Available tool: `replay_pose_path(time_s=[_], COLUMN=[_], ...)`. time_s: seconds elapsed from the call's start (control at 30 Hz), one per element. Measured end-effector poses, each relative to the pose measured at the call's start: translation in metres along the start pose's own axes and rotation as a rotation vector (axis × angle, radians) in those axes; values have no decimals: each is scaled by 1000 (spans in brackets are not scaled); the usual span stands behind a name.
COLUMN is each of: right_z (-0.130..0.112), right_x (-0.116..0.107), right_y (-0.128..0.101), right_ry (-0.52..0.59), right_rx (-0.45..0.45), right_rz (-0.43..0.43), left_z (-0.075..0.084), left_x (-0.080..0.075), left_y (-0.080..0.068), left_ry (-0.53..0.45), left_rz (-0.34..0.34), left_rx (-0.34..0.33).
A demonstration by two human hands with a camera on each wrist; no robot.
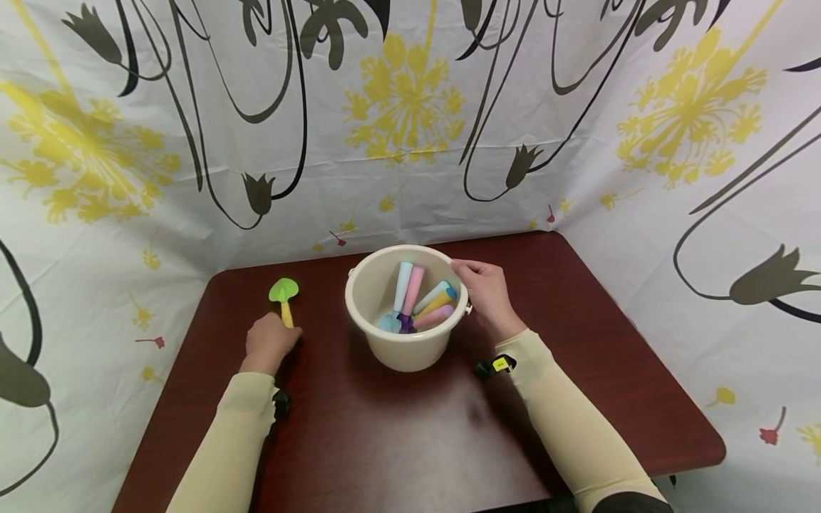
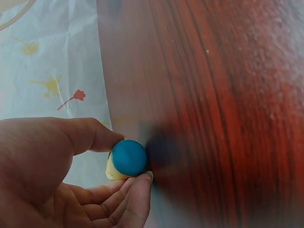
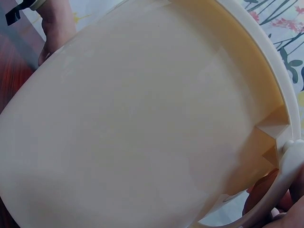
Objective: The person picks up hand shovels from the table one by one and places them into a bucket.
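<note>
A cream bucket (image 1: 405,354) stands upright on the table, in front of me. My right hand (image 1: 489,293) grips its rim on the right side; in the right wrist view the bucket wall (image 3: 133,114) hides much, with fingers (image 3: 285,209) curled at the rim. To the left, my left hand (image 1: 270,342) pinches a toy shovel (image 1: 286,312) by its yellow handle, the green blade pointing away from me. The left wrist view shows the handle's blue end (image 2: 129,157) between thumb and fingers. Whether the blade touches the table cannot be told.
Inside the bucket lie several toy tools with light blue (image 1: 402,286), pink (image 1: 413,288) and yellow handles, plus a purple piece (image 1: 406,323). The dark red table (image 1: 359,442) is enclosed by a patterned white cloth (image 1: 410,192) behind and at both sides.
</note>
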State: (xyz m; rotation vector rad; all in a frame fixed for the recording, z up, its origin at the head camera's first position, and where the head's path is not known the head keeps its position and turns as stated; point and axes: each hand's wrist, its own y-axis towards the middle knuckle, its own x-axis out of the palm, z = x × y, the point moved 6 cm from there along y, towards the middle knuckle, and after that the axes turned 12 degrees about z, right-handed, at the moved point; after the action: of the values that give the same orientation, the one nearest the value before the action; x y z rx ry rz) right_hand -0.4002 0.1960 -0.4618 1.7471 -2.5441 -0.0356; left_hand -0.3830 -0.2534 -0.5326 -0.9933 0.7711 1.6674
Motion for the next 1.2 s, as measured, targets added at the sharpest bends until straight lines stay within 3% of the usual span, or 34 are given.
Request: replay_pose_path(time_s=[0.7, 1.2], right_z=[0, 1], right_x=[2, 2], right_y=[-1, 0], right_ry=[30, 24], right_rx=[19, 24], right_rz=[-1, -12], left_z=[-10, -19], left_x=[-7, -19], left_y=[-1, 0], left_ry=[-75, -138], left_rz=[21, 136], left_rx=[36, 39])
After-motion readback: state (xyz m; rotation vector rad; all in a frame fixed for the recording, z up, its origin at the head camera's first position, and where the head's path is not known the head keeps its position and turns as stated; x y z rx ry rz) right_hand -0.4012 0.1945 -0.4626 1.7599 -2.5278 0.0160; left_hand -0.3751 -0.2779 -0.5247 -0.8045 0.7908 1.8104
